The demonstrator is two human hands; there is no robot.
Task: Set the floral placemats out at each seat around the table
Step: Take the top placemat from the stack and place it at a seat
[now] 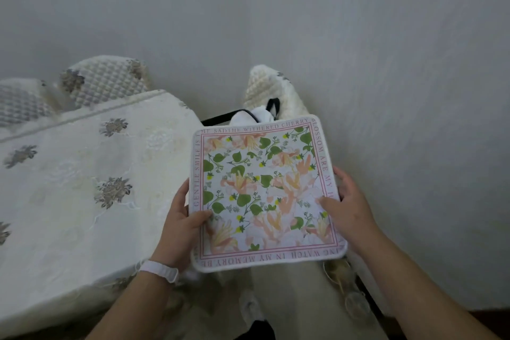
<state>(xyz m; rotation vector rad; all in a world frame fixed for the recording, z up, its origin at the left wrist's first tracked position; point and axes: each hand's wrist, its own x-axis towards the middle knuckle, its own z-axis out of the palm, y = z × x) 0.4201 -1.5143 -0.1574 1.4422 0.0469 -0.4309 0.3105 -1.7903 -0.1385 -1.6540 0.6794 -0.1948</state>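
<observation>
Open passage leftward over the table (pixel 69 215), chair back (pixel 262 85) ahead, wall (pixel 400 77) close on right.

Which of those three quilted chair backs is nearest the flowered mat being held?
The chair back just above the floral placemat, by the wall. The other two chair backs stand off to the left, behind the table.

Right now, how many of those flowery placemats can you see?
1. The floral placemat is held between the left hand and the right hand, just right of the cloth-covered table. More could be stacked underneath it, hidden.
</observation>
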